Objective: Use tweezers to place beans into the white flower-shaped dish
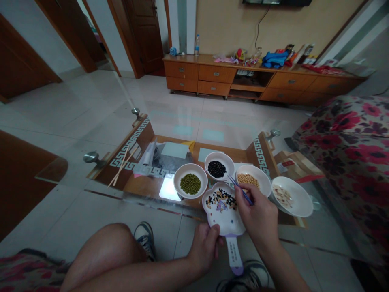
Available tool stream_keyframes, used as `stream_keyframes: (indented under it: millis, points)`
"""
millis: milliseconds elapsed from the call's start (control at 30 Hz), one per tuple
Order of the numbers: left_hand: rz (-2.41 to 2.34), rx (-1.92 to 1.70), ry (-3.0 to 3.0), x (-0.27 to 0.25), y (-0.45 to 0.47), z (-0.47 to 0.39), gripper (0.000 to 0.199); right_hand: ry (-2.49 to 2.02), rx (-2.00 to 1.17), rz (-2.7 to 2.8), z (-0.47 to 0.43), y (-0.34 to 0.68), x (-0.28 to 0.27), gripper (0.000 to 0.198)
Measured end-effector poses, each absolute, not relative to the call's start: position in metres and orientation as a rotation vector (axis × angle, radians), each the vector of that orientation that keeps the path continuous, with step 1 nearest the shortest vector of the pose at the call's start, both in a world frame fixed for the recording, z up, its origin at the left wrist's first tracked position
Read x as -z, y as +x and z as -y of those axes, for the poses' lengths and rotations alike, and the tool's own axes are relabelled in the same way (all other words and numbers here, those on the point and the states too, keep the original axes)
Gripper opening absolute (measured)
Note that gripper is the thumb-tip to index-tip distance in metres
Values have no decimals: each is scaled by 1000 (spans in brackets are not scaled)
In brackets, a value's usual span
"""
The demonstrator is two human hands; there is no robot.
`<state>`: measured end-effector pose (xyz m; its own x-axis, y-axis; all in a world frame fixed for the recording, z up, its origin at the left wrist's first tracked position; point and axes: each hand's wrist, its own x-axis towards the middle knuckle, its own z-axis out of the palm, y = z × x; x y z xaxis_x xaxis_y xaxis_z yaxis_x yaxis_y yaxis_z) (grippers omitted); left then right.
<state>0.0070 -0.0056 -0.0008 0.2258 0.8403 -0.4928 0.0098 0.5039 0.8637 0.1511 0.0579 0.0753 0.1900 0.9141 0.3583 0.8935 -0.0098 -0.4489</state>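
Right hand (pixel 258 213): fingers closed on blue tweezers (pixel 247 198). Tips hang by the near rim of the black-bean bowl (pixel 228 161), above the far side of the tray; too small to tell if they grip a bean. Left hand (pixel 205 245): thumb and fingers clamped on the tray's near-left rim.

Tray (pixel 223 224): white, flower-shaped, purple trim, handle pointing back at the person. Mixed black and tan beans (pixel 220 195) spread over its far half.

Around it, four white bowls on the glass table (pixel 152 205). Left to right: green-bean bowl (pixel 191 169), the black one, tan-bean bowl (pixel 264 182) partly behind the right hand, wider bowl (pixel 300 202) with pale bits.

Further out: wooden chopsticks (pixel 121 168) crossed at left, paper bag (pixel 291 162) at right, long cabinet (pixel 215 74) against the far wall.
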Motion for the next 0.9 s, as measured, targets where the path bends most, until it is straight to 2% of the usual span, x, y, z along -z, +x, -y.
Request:
stream_keyframes:
  millis: [500,900]
  points:
    - [-1188,-717,890,9,6,7,67,-2139,-198,1908,-49,158,-81,25]
    - [-1201,-701,888,1,5,5,67,-2100,-216,2127,-48,155,-74,21]
